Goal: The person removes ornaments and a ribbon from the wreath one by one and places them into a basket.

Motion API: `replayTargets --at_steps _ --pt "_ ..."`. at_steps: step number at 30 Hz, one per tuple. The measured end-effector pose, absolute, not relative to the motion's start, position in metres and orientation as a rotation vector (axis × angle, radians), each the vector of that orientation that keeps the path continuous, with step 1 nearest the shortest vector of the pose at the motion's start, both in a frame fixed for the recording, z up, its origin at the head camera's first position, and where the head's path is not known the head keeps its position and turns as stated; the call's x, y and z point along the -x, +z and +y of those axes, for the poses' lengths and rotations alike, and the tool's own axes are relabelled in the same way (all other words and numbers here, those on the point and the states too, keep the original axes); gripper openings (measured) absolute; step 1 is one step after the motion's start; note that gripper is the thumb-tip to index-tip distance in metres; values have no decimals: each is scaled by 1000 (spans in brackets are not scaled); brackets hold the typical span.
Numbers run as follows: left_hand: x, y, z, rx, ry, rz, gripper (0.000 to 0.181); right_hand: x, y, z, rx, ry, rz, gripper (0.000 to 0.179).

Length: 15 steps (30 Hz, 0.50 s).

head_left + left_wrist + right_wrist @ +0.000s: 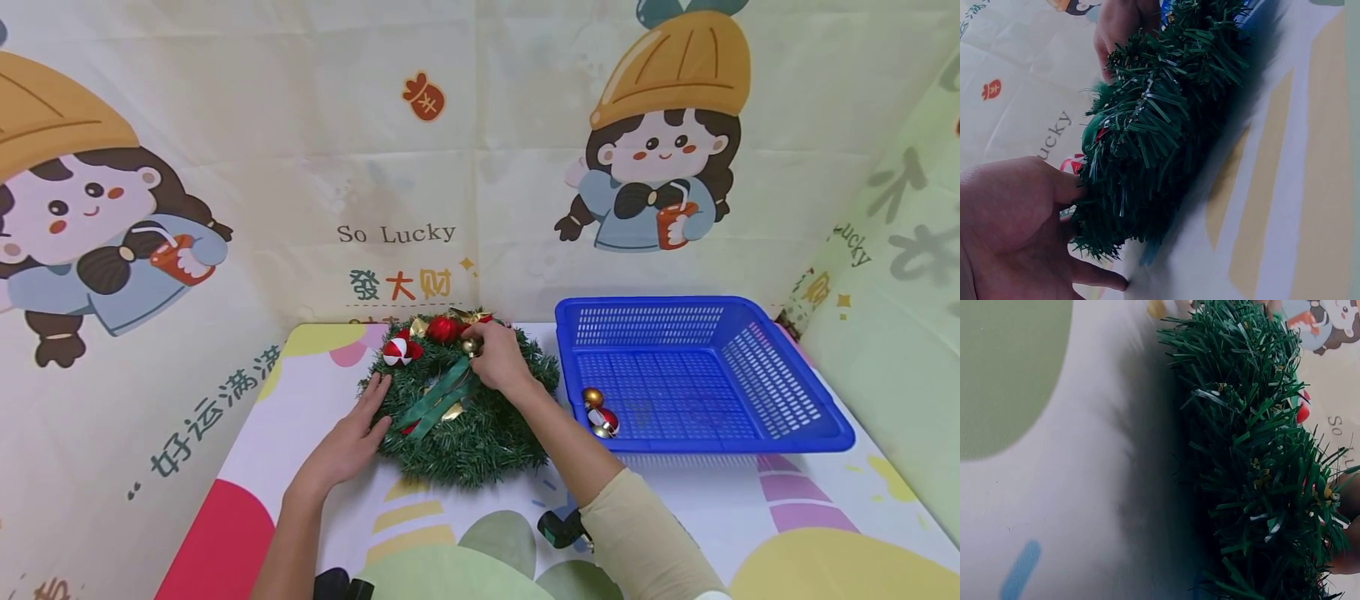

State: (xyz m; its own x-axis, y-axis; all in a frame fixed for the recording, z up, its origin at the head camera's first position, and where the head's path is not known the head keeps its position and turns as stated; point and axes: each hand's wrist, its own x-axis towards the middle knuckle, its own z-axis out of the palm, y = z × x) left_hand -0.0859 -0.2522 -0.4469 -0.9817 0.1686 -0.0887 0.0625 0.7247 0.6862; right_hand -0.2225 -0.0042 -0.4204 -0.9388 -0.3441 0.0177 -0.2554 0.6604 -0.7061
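Observation:
A green tinsel wreath [480, 450] lies on the table, with a green ribbon [442, 400], a red ball [442, 329] and a red-and-white ball [397, 351] on it. My left hand [356, 437] rests against the wreath's left edge, fingers spread and fairly straight. At the wreath's upper part, my right hand [501, 360] pinches a small gold ball [470, 347] just above the ribbon. In the left wrist view, the wreath [1147, 131] hides part of the left fingers. Tinsel covers most of the right fingers [1346, 550] in the right wrist view.
To the right stands a blue plastic basket [806, 433]. In its near left corner lie a gold ball [592, 397], a red-and-white ball [603, 421] and a paler gold ball [601, 432]. A printed cloth wall [517, 167] rises behind the table.

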Motion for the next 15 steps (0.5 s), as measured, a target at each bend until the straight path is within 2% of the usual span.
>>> replayTargets --at_steps 15 --pt "84 -446 -251 -197 1089 2786 66 218 -415 -1 551 -1195 2787 39"
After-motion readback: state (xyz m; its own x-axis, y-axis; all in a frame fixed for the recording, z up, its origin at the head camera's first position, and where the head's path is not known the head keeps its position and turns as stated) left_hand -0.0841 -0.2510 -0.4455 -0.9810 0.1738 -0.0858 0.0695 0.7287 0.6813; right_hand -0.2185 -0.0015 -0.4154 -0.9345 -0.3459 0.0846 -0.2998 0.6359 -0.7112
